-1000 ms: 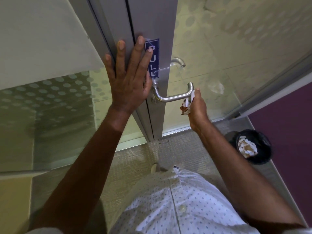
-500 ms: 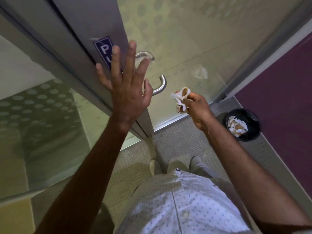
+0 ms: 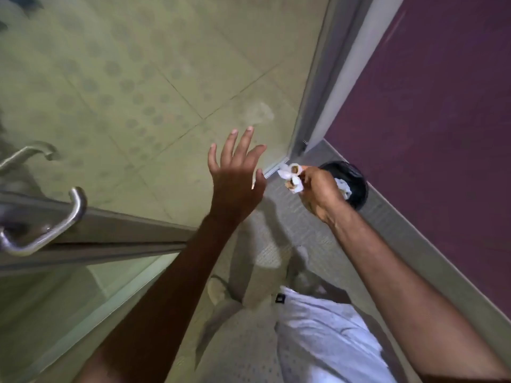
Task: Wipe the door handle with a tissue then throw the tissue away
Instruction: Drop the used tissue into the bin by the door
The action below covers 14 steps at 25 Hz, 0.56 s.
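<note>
The metal door handle (image 3: 52, 230) juts from the grey door frame at the far left. My right hand (image 3: 320, 194) grips a crumpled white tissue (image 3: 291, 178) with brown stains, held just left of and above a small black bin (image 3: 356, 175) on the floor. My left hand (image 3: 237, 181) hovers in mid-air with its fingers spread, off the door and holding nothing.
The frosted glass door (image 3: 166, 78) with a dot pattern fills the upper left. A purple wall (image 3: 442, 106) with a pale skirting runs along the right. The bin holds crumpled paper (image 3: 344, 187). Grey carpet (image 3: 276, 239) lies below, with my feet and white shirt.
My left hand has come off the door frame. My right hand has carried the tissue away from the handle to the right, over by the bin. The view has swung right.
</note>
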Motion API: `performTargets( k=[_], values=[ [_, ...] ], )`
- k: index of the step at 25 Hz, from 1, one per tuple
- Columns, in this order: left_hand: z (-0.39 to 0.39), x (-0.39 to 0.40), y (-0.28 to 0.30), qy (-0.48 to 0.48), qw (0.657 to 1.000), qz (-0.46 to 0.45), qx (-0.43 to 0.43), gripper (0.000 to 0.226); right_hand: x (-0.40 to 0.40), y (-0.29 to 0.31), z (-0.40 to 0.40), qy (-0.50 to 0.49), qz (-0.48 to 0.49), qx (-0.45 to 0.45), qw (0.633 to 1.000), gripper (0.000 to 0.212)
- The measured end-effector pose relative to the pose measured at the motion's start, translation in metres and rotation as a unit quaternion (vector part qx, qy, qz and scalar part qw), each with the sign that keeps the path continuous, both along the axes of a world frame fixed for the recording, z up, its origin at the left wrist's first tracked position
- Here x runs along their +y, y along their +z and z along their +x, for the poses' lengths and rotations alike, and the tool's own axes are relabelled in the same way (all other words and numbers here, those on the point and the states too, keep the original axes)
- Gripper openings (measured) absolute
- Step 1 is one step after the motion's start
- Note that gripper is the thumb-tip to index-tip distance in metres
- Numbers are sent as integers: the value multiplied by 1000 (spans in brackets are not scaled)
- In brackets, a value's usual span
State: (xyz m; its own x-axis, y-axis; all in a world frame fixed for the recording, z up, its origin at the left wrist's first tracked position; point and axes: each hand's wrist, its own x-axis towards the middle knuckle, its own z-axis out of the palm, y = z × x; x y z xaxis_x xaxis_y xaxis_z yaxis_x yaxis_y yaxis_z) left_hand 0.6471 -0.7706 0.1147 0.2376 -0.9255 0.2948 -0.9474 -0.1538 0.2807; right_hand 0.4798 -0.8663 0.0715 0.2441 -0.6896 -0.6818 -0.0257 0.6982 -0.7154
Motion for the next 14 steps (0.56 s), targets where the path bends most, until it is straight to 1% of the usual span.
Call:
performTargets(
  k=[1,3,5,7,8,10,11,12,14],
  values=[
    [-15,-18,-12,-13,1000,19,14,50,-15,-12,-19,10,5,10,1000,38],
    [-42,-49,-37,-39,997,49,35,46,-40,-38,-53,18,-3,50,999,35],
    [-65,-81,-63,-48,992,104,59,45,-64,-64,-83,17,-18,91,996,27],
    [-84,-109,-90,-54,982,163,76,49,-85,-90,-105,0,-43,98,994,23],
    [-92,-121,-105,-57,977,187,83,51,-95,-104,-116,-3,-82,130,988,24],
    [-108,-139,-132,-62,969,218,96,57,-111,-131,-136,11,-160,219,962,34],
    [-113,-147,-145,-60,967,225,101,60,-119,-143,-144,12,-173,246,954,36],
    [-119,-153,-160,-60,965,233,108,61,-126,-160,-152,10,-177,269,947,33],
    [-129,-161,-178,-54,957,256,129,62,-137,-187,-166,10,-189,330,925,20]
  ],
)
